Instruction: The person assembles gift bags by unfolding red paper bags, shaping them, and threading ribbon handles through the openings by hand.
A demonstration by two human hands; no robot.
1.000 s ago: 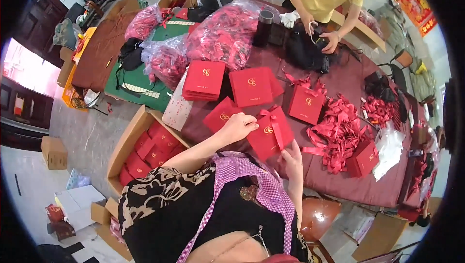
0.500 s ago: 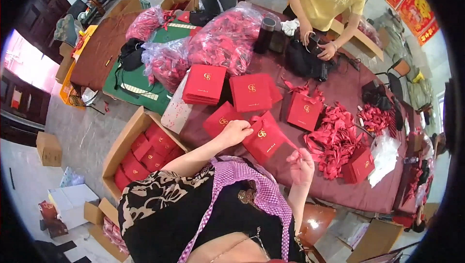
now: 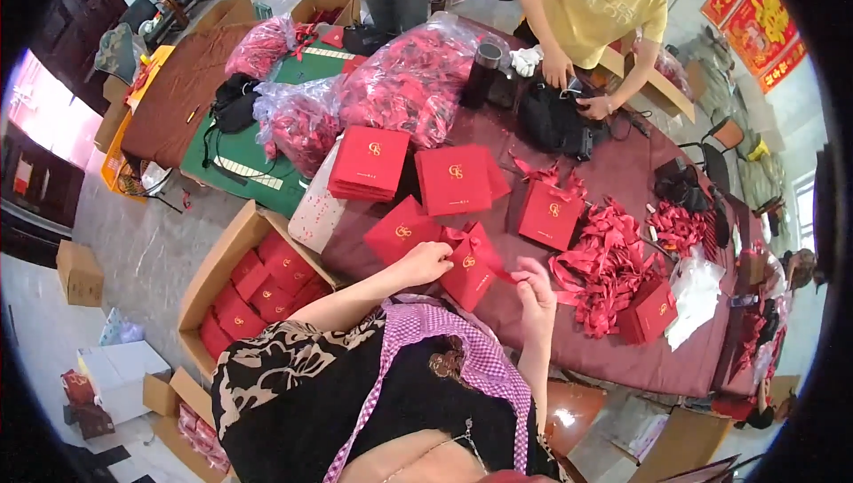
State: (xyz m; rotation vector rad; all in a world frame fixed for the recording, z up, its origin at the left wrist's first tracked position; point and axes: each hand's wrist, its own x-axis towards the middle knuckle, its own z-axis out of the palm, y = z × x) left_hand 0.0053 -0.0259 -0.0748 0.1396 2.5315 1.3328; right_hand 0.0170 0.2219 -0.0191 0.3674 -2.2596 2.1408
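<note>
Left hand is closed on the red gift bag's corner by the table's near edge, probably steadying it while the right hand pinches its red ribbon tight.

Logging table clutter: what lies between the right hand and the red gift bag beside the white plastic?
A tangled heap of red ribbon lies between the right hand and that red gift bag; the head view shows it.

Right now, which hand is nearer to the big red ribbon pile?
Right hand, just left of the ribbon pile; the left hand is farther left, at a red packet.
</note>
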